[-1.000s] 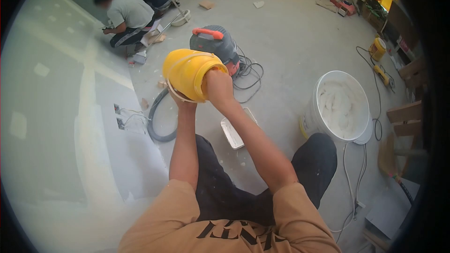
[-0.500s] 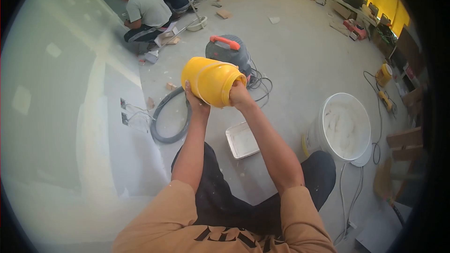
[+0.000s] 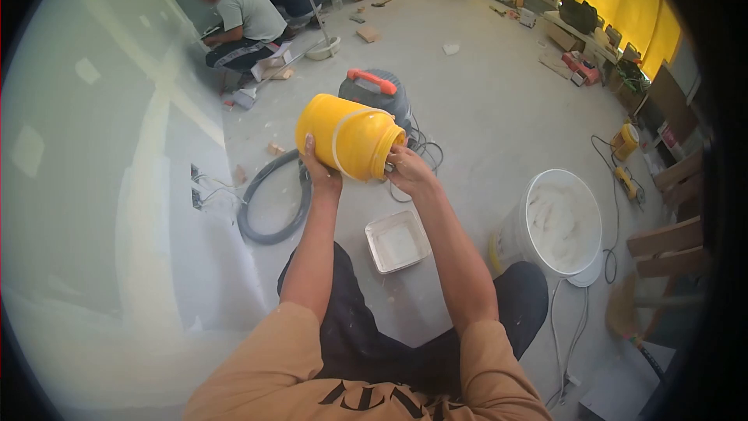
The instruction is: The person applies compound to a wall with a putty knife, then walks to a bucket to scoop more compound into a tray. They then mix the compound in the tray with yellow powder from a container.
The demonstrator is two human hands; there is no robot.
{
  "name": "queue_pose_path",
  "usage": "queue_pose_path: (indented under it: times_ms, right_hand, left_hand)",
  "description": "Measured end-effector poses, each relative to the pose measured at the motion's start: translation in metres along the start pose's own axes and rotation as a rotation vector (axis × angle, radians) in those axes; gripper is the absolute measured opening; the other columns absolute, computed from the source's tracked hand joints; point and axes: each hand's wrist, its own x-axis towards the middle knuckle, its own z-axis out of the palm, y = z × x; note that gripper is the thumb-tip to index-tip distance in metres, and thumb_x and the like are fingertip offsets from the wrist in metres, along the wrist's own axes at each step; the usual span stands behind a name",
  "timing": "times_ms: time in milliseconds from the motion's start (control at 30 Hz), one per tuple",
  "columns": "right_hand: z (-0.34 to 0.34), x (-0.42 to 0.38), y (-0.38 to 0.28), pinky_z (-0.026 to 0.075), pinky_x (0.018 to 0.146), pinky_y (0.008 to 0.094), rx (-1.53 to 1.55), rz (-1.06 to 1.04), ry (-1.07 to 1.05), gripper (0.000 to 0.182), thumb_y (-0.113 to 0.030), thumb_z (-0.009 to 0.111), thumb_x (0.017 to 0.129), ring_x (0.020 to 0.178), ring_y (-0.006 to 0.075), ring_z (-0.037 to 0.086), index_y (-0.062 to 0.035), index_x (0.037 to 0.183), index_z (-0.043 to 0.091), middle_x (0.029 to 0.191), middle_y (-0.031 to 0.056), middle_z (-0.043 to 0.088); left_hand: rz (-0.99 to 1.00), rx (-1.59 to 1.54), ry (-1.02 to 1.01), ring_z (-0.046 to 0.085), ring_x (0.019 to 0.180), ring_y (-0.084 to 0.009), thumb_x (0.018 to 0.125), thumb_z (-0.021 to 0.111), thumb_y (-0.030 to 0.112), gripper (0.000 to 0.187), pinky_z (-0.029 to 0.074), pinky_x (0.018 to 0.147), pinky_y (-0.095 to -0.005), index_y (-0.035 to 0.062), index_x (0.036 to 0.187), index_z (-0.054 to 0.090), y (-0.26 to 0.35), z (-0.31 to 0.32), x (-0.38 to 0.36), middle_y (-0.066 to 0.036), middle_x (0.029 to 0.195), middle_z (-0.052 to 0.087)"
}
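Observation:
A yellow plastic tub (image 3: 331, 131) with a white band-like handle is held up in front of me, tipped on its side with its mouth to the right. My left hand (image 3: 321, 171) supports it from below, fingers wrapped against its underside. At the mouth is my right hand (image 3: 411, 171), its fingers bent just inside the rim. A small greyish bit shows by those fingertips, too little to name. Below, on the floor, stands a shallow white tray (image 3: 396, 242) with pale residue.
A white bucket of pale compound (image 3: 562, 226) stands by my right knee. Beyond the tub is a grey vacuum (image 3: 378, 93) with a coiled hose (image 3: 248, 214). Two people crouch by the far wall, one in a grey shirt (image 3: 251, 12). Cables run along the right.
My right hand has drawn back a little from inside the tub's mouth, so more of its fingers show. My left hand keeps its hold. The view has shifted slightly.

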Motion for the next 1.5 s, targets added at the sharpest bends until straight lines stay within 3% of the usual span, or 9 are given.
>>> queue_pose_path:
  times_ms: [67, 167, 567, 900, 1033, 1267, 1367, 1433, 1500]
  right_hand:
    - [0.006, -0.014, -0.009, 0.049, 0.093, 0.0343, 0.013, 0.009, 0.043, 0.038, -0.001, 0.051, 0.098, 0.117, 0.0157, 0.057, -0.0012, 0.136, 0.051, 0.128, 0.0068, 0.059]
    - [-0.004, -0.015, -0.005, 0.050, 0.093, 0.0334, 0.063, 0.013, 0.040, 0.039, -0.002, 0.051, 0.099, 0.118, 0.0161, 0.057, 0.0012, 0.137, 0.049, 0.128, 0.0063, 0.059]
    - [-0.029, -0.055, -0.009, 0.058, 0.093, 0.0330, 0.093, -0.054, 0.023, 0.042, 0.004, 0.048, 0.097, 0.110, 0.0225, 0.063, 0.0092, 0.139, 0.043, 0.130, 0.0171, 0.055]
    - [-0.054, -0.075, -0.024, 0.060, 0.092, 0.0345, -0.022, -0.108, 0.092, 0.041, 0.006, 0.051, 0.095, 0.107, 0.0212, 0.064, 0.0104, 0.136, 0.046, 0.126, 0.0149, 0.059]
    - [-0.051, -0.088, -0.039, 0.059, 0.091, 0.0342, -0.150, -0.122, 0.106, 0.038, 0.005, 0.055, 0.095, 0.106, 0.0210, 0.064, 0.0118, 0.132, 0.050, 0.122, 0.0146, 0.061]
    - [-0.066, -0.110, -0.027, 0.058, 0.084, 0.0329, -0.685, -0.077, 0.155, 0.033, 0.002, 0.061, 0.091, 0.098, 0.0217, 0.068, 0.0083, 0.124, 0.059, 0.110, 0.0137, 0.068]
    - [-0.090, -0.104, 0.057, 0.056, 0.081, 0.0380, -1.404, -0.132, 0.207, 0.040, 0.006, 0.057, 0.085, 0.092, 0.0256, 0.071, -0.0025, 0.124, 0.063, 0.097, 0.0148, 0.072]
    - [-0.141, -0.090, 0.159, 0.055, 0.081, 0.0451, -1.775, -0.102, 0.104, 0.046, 0.010, 0.054, 0.079, 0.093, 0.0348, 0.070, -0.0056, 0.121, 0.063, 0.102, 0.0205, 0.070]
    - [-0.182, -0.086, 0.220, 0.053, 0.081, 0.0501, -1.844, -0.199, -0.001, 0.044, 0.011, 0.051, 0.077, 0.094, 0.0416, 0.066, -0.0042, 0.116, 0.062, 0.104, 0.0222, 0.068]
  left_hand:
    - [0.026, 0.032, -0.025, 0.059, 0.119, -0.0233, 0.097, 0.056, 0.044, 0.053, 0.048, 0.102, -0.0391, 0.0074, 0.135, 0.048, -0.005, -0.011, 0.007, -0.008, 0.129, 0.059]
    - [0.026, 0.030, -0.048, 0.060, 0.119, -0.0228, 0.098, 0.053, 0.049, 0.055, 0.050, 0.101, -0.0381, 0.0078, 0.135, 0.050, -0.008, -0.013, 0.010, -0.008, 0.130, 0.060]
    - [0.002, -0.081, -0.039, 0.059, 0.119, -0.0234, 0.099, 0.053, 0.046, 0.055, 0.048, 0.103, -0.0409, 0.0065, 0.137, 0.048, 0.003, 0.002, 0.000, -0.009, 0.129, 0.059]
    - [0.141, -0.124, -0.096, 0.056, 0.126, -0.0275, 0.099, 0.045, 0.055, 0.062, 0.046, 0.108, -0.0440, 0.0087, 0.141, 0.046, 0.025, -0.011, 0.015, -0.011, 0.138, 0.056]
    - [0.122, -0.145, 0.025, 0.050, 0.131, -0.0263, 0.100, 0.042, 0.055, 0.062, 0.040, 0.111, -0.0450, 0.0100, 0.142, 0.045, 0.030, -0.032, 0.029, -0.009, 0.141, 0.053]
    - [0.120, -0.195, 0.157, 0.050, 0.132, -0.0254, 0.098, 0.043, 0.059, 0.064, 0.041, 0.110, -0.0436, 0.0114, 0.142, 0.045, 0.037, -0.049, 0.034, -0.008, 0.141, 0.052]
    - [0.138, -0.211, 0.128, 0.050, 0.131, -0.0250, 0.098, 0.044, 0.058, 0.064, 0.042, 0.109, -0.0439, 0.0109, 0.141, 0.045, 0.038, -0.041, 0.032, -0.008, 0.140, 0.052]
    - [0.091, -0.233, 0.126, 0.055, 0.126, -0.0263, 0.096, 0.048, 0.059, 0.064, 0.046, 0.106, -0.0450, 0.0124, 0.139, 0.049, 0.032, -0.047, 0.032, -0.008, 0.136, 0.057]
    - [0.087, -0.203, 0.188, 0.056, 0.124, -0.0264, 0.097, 0.044, 0.059, 0.063, 0.046, 0.106, -0.0445, 0.0123, 0.138, 0.049, 0.029, -0.038, 0.025, -0.008, 0.134, 0.058]
